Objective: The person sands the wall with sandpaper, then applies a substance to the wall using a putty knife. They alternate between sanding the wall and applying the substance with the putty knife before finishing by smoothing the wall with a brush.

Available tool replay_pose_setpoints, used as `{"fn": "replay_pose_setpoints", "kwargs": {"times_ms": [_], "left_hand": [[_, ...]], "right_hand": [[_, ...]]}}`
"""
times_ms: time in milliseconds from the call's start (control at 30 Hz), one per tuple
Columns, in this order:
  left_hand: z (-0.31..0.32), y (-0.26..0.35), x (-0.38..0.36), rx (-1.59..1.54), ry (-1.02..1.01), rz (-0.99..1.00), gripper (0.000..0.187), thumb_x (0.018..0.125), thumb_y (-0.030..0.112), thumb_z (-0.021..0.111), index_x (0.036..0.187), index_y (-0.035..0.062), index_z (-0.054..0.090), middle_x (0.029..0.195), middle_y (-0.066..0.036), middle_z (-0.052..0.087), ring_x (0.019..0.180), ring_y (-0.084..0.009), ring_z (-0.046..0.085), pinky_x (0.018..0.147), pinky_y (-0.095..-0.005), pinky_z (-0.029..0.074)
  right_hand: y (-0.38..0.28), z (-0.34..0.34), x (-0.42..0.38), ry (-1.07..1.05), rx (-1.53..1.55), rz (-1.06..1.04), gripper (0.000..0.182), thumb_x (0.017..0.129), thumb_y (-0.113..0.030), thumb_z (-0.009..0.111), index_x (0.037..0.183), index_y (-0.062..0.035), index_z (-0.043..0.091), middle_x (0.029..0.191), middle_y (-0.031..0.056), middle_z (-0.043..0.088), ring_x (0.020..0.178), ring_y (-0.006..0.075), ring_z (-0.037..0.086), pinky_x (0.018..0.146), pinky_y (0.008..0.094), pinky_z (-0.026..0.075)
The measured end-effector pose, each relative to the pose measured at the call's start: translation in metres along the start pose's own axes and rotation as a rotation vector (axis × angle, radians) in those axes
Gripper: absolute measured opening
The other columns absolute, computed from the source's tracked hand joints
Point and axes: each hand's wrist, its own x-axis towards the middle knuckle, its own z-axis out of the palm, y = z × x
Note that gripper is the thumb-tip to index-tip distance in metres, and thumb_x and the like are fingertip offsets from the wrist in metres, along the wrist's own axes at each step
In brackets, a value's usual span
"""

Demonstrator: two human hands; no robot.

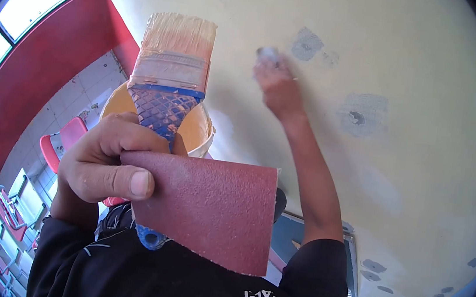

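My left hand is closed around the blue handle of a wide paintbrush, held bristles up. Cream paint coats the bristles and orange-pink paint smears the ferrule. The same hand pinches a reddish-brown sheet of sandpaper under the thumb, with a ragged lower edge. My right hand is up against the pale yellow wall, blurred by motion. Its fingers are bent around something small and whitish-grey that I cannot make out. Just right of it is a grey patch on the wall.
Behind the brush stands a bucket with cream paint inside, partly hidden. Red chairs and white-and-red seats are at left, by a red wall with windows. More grey patches dot the wall at right.
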Motion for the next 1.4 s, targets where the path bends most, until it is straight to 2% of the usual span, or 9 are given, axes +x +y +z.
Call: {"fn": "replay_pose_setpoints", "kwargs": {"times_ms": [200,433,500,667,833,933,1033,1267,1400], "left_hand": [[-0.004,-0.006,-0.008,0.125,0.161,0.058,0.043,0.074,0.035,0.068,0.079,-0.0078,0.061,0.073,-0.013,0.060,0.066,-0.0213,0.058,0.058,-0.0315,0.041],[-0.003,0.003,-0.002,0.121,0.074,-0.026,0.044,0.074,0.036,0.067,0.080,-0.0077,0.062,0.073,-0.013,0.060,0.066,-0.0201,0.057,0.058,-0.0305,0.041],[-0.006,0.004,-0.004,0.079,0.036,-0.041,0.043,0.076,0.035,0.066,0.079,-0.0079,0.061,0.070,-0.011,0.059,0.063,-0.0189,0.056,0.056,-0.0300,0.040],[-0.004,0.005,0.006,0.041,-0.019,-0.014,0.042,0.078,0.033,0.065,0.074,-0.0083,0.060,0.062,-0.009,0.055,0.056,-0.0174,0.054,0.050,-0.0309,0.036],[-0.001,-0.009,-0.001,0.054,0.022,0.011,0.037,0.077,0.030,0.064,0.079,-0.0072,0.061,0.066,-0.012,0.059,0.060,-0.0195,0.056,0.056,-0.0306,0.041],[0.001,-0.011,-0.001,0.103,0.059,0.040,0.039,0.077,0.031,0.064,0.081,-0.0077,0.061,0.073,-0.014,0.061,0.065,-0.0203,0.058,0.060,-0.0307,0.043],[0.008,-0.002,0.003,0.122,0.068,0.079,0.040,0.077,0.032,0.063,0.083,-0.0081,0.061,0.079,-0.017,0.062,0.068,-0.0205,0.059,0.063,-0.0307,0.044],[0.003,-0.005,0.001,0.074,0.024,0.014,0.044,0.077,0.034,0.064,0.084,-0.0098,0.061,0.080,-0.017,0.063,0.070,-0.0206,0.059,0.064,-0.0308,0.045],[-0.004,-0.006,-0.004,0.110,0.044,-0.044,0.045,0.078,0.035,0.063,0.084,-0.0092,0.062,0.080,-0.015,0.063,0.068,-0.0179,0.060,0.063,-0.0294,0.044]], "right_hand": [[0.053,-0.129,0.029,0.516,-0.483,0.332,0.039,0.081,-0.003,0.048,0.116,-0.0146,0.060,0.121,0.0018,0.059,0.118,0.0191,0.051,0.106,0.0486,0.022],[-0.024,0.046,-0.048,-0.348,-0.312,0.019,0.040,0.080,-0.008,0.044,0.117,0.0037,0.055,0.120,0.0189,0.056,0.112,0.0321,0.054,0.106,0.0450,0.032],[-0.036,0.029,-0.052,-0.232,0.158,0.047,0.039,0.080,-0.007,0.044,0.116,0.0000,0.056,0.122,0.0165,0.056,0.117,0.0262,0.052,0.107,0.0447,0.030],[0.018,-0.106,-0.015,0.362,-0.225,0.309,0.038,0.082,-0.007,0.046,0.118,-0.0054,0.057,0.122,0.0122,0.057,0.121,0.0223,0.049,0.108,0.0525,0.022],[0.046,-0.124,-0.031,0.461,-0.399,0.486,0.043,0.081,-0.003,0.047,0.123,-0.0085,0.055,0.130,0.0072,0.052,0.126,0.0205,0.043,0.108,0.0524,0.020],[-0.011,-0.012,-0.058,-0.125,-0.589,0.225,0.043,0.079,-0.004,0.045,0.122,-0.0025,0.052,0.122,0.0153,0.056,0.117,0.0298,0.050,0.105,0.0459,0.033],[-0.055,0.045,-0.098,-0.350,0.107,0.021,0.037,0.079,-0.008,0.048,0.115,-0.0047,0.057,0.117,0.0110,0.059,0.114,0.0198,0.054,0.106,0.0452,0.032],[0.018,-0.119,-0.047,0.490,-0.255,0.417,0.037,0.082,-0.009,0.048,0.118,-0.0077,0.057,0.125,0.0056,0.056,0.124,0.0188,0.046,0.109,0.0532,0.018],[0.042,-0.104,-0.038,0.439,-0.429,0.414,0.037,0.083,-0.009,0.046,0.117,-0.0027,0.057,0.122,0.0110,0.057,0.120,0.0215,0.049,0.107,0.0473,0.027]]}}
